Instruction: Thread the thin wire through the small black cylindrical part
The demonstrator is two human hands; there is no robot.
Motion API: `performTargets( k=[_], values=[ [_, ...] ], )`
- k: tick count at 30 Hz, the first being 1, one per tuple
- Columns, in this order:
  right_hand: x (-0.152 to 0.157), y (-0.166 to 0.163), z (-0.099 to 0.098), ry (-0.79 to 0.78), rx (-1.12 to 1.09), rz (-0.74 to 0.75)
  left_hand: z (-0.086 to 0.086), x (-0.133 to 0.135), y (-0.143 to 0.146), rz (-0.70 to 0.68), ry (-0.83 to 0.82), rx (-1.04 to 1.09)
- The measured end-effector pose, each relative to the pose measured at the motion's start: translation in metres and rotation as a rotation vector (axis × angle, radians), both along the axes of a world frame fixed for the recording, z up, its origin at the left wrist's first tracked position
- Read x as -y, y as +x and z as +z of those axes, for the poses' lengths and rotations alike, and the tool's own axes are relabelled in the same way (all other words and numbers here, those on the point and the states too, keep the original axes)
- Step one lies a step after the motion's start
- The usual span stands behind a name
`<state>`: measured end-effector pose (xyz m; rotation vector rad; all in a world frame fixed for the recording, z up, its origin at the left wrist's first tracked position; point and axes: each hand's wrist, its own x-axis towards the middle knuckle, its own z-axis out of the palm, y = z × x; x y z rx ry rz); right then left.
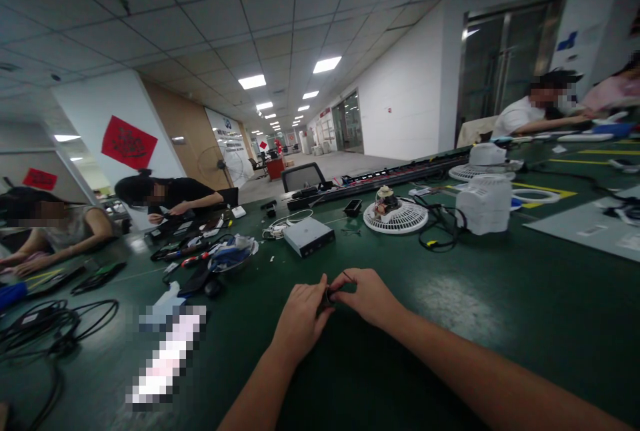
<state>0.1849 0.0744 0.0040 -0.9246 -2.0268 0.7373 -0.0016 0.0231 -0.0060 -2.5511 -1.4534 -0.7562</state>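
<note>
My left hand (pixel 303 317) and my right hand (pixel 367 297) meet above the green table (pixel 450 364). Between their fingertips is a small dark round part (pixel 328 295), too small to name. The left thumb and fingers close on it from one side, while the right thumb and index finger pinch it from the other. Just beyond the hands sits a silver optical disc drive (pixel 309 237), lying flat. Behind it a white cable (pixel 287 225) is loosely coiled.
A white fan grille with an exposed motor (pixel 395 211) and a white plastic housing (pixel 485 204) stand at the back right. Black cables (pixel 60 324) tangle at the left, near a pixelated bright object (pixel 167 357). Several people work around the table, one in a black shirt (pixel 185 187).
</note>
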Motion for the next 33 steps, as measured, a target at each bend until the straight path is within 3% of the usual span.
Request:
performTargets(
  k=[3, 12, 18, 27, 30, 33],
  values=[
    [0.001, 0.0, -0.001, 0.077, 0.045, -0.006, 0.0, 0.001, 0.001, -0.025, 0.032, -0.001],
    [-0.001, 0.003, 0.002, 0.093, 0.13, 0.035, 0.001, 0.001, 0.0, -0.033, 0.076, 0.024],
    [0.0, -0.002, -0.003, 0.014, 0.061, 0.025, -0.001, 0.0, -0.002, -0.101, 0.112, 0.022],
    [-0.002, -0.013, -0.014, -0.313, -0.221, 0.072, 0.0, 0.002, -0.002, -0.165, 0.178, 0.062],
    [-0.001, -0.013, -0.015, -0.314, -0.176, 0.063, 0.0, 0.002, 0.0, -0.147, 0.168, 0.08],
    [0.002, -0.011, -0.013, -0.219, -0.096, 0.042, -0.002, 0.001, 0.002, -0.07, 0.148, 0.12]
  ],
)
